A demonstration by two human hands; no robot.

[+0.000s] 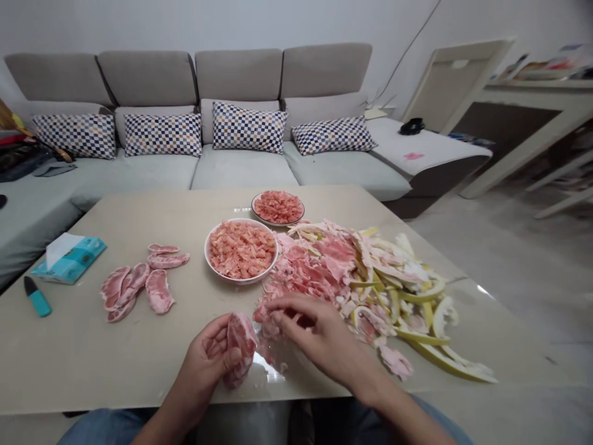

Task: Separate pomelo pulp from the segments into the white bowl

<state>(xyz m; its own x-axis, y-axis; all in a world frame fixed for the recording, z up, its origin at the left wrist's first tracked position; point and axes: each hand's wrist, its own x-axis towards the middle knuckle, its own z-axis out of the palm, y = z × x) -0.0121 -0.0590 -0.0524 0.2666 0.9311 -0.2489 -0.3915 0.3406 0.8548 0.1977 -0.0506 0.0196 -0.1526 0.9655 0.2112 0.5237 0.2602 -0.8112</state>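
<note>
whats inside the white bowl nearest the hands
The white bowl is heaped with loose pink pulp pieces. They cover its bottom, so anything beneath the top layer can't be seen.

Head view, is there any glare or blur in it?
Head view: white glare on the tabletop, just right of the pink segment in the left hand; head view: the shelf at upper right looks smeared and stretched.

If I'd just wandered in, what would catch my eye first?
Probably the big heap of pink membrane and yellow-green peel, sprawling on the right of the table. Just left of it, a white bowl is full of pink pulp. At the near edge, the left fingers hold a pink segment.
</note>
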